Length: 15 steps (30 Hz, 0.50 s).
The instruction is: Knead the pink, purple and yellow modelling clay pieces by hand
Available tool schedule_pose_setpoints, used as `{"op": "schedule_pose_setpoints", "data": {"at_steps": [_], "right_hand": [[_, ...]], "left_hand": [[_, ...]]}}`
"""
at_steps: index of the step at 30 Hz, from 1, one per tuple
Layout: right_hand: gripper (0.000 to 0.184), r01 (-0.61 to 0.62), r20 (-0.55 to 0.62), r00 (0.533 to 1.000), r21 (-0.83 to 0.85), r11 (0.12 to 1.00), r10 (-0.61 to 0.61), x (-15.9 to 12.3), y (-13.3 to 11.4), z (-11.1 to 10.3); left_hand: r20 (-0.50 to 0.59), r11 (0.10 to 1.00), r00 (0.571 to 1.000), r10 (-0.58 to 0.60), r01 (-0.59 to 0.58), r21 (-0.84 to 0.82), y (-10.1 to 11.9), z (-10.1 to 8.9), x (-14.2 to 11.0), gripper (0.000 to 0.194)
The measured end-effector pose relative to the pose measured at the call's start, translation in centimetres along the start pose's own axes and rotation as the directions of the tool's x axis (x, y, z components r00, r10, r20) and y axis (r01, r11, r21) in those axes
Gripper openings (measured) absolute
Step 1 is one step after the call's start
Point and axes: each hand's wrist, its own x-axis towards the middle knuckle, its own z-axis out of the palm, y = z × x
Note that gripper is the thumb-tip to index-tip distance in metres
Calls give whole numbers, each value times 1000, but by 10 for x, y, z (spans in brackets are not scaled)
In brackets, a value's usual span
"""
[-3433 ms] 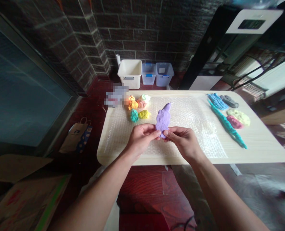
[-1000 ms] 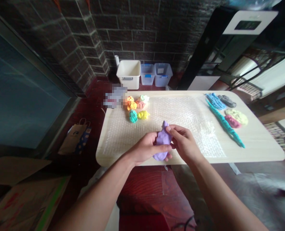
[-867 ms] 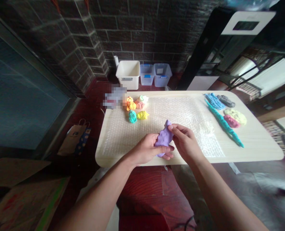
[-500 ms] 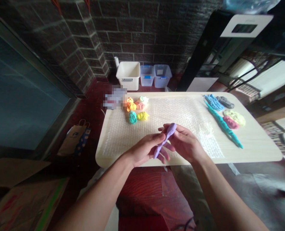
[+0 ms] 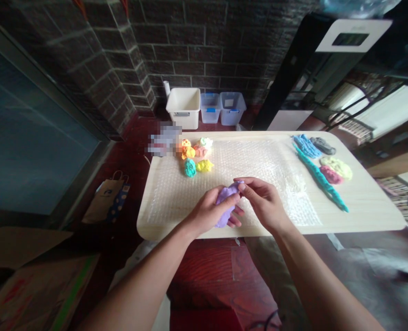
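A soft lump of purple modelling clay [image 5: 225, 212] is held above the near edge of the table. My left hand [image 5: 212, 209] grips its lower part, the thumb lying across the front and the fingers behind. At its upper end my right hand [image 5: 264, 197] pinches the clay between thumb and fingertips. Beyond my hands, to the left, lie a green clay lump [image 5: 190, 168], a yellow lump [image 5: 204, 166] and an orange lump [image 5: 187, 152]. Over to the right a long teal clay roll [image 5: 321, 178] rests slantwise.
Bubble wrap [image 5: 176, 202] covers much of the pale table [image 5: 369, 202]. Blue clay [image 5: 307, 146], grey clay [image 5: 323, 145] and pink clay [image 5: 330, 175] lie at the right. A white bin [image 5: 185, 112] and two clear boxes stand by the brick wall.
The purple clay has turned from a thin, edge-on strip to show a broader face. My right hand has shifted to a pinch at its upper end; my left thumb now crosses it.
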Motion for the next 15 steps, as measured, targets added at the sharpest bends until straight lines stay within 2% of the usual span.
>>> {"op": "schedule_pose_setpoints", "data": {"at_steps": [3,6,9,12,15], "right_hand": [[27,47,46,998,-67,997,-44,-1,-5,-4],[35,158,198,972,-175,972,-123,-2,-15,-11],[25,251,326,933,-291,923,-151,-4,-25,-16],[21,277,341,928,-358,892,-152,-8,-30,-15],[26,268,365,921,-347,898,-134,-11,-31,-12]], "left_hand": [[3,999,999,34,-34,19,-1,-3,0,52],[59,997,998,-16,11,73,3,-9,-2,46],[126,992,989,-76,62,113,10,-16,-6,41],[155,988,983,-98,77,136,15,-19,-11,40],[162,985,983,-92,67,156,18,-21,-14,44]]}}
